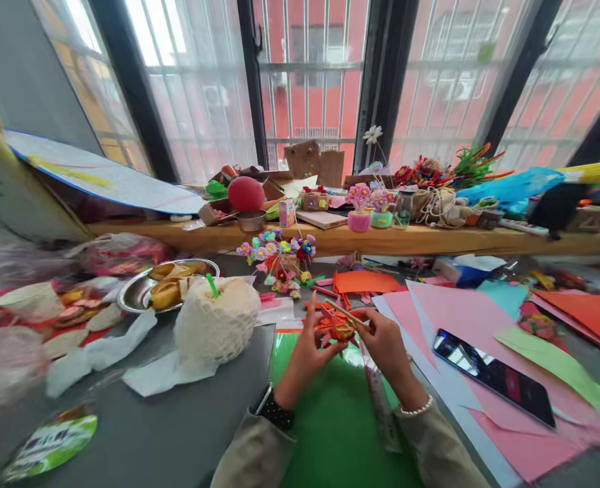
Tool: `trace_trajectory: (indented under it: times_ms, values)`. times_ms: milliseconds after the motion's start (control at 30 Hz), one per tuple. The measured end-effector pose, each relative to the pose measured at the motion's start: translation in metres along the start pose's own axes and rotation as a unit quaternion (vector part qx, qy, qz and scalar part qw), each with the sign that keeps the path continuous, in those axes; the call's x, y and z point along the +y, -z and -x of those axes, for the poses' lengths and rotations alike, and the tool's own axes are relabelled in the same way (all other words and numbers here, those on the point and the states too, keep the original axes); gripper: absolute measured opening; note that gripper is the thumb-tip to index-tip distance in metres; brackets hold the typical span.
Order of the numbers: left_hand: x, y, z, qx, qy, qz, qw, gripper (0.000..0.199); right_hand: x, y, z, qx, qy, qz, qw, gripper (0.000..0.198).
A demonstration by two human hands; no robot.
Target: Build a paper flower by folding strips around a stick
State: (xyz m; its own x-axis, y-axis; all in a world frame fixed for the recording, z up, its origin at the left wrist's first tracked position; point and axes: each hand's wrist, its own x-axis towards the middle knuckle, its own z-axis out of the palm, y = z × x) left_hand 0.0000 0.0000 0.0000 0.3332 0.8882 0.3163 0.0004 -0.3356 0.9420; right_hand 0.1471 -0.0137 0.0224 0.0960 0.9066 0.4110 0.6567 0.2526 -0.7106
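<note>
Over a green mat [348,420], my two hands meet around a small orange-and-gold folded paper piece [342,331], perhaps a flower. My left hand [308,352] grips this piece between thumb and fingers, with the index finger pointing upward. A thin wooden stick [344,311] slants across its top, pinched in my right hand [385,341]. The stick's far end points up and left, and whether it touches the paper is hard to see. Red-orange paper scraps [317,317] lie just behind. A clear ruler [381,407] rests on the mat below my right wrist.
To the left are a coconut in white foam netting [218,322] and a metal bowl [131,288] with peels. A phone [493,376] lies on pink paper sheets [538,440] at right. Pipe-cleaner flowers [279,261] stand behind my hands, before a crowded wooden sill [203,237].
</note>
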Motion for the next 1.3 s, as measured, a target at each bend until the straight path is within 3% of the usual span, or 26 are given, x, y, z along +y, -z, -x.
trace_trajectory:
  times_ms: [267,433,633,900,1067,1300]
  values:
    - [0.004,0.001,0.004,0.043,-0.012,-0.040,0.998,0.075,-0.004,0.005,0.000,-0.022,0.025,-0.034,0.999,0.023]
    - [0.004,0.000,0.004,0.001,-0.033,-0.098,0.995,0.055,-0.003,0.006,0.001,-0.017,0.020,-0.027,0.999,0.021]
    - [-0.001,0.001,0.002,0.008,-0.026,-0.125,0.992,0.055,-0.003,0.005,0.001,-0.047,-0.002,-0.052,0.998,0.020]
    - [0.000,0.001,0.004,0.016,-0.007,-0.187,0.982,0.053,-0.009,-0.001,0.003,-0.045,-0.004,-0.005,0.999,0.024]
    - [0.001,0.001,0.004,0.030,0.008,-0.178,0.984,0.052,-0.011,0.003,0.003,-0.053,0.014,-0.011,0.998,0.027]
    - [0.006,0.002,0.002,0.037,-0.006,-0.080,0.996,0.055,-0.007,0.004,0.005,-0.045,0.059,-0.089,0.993,0.040]
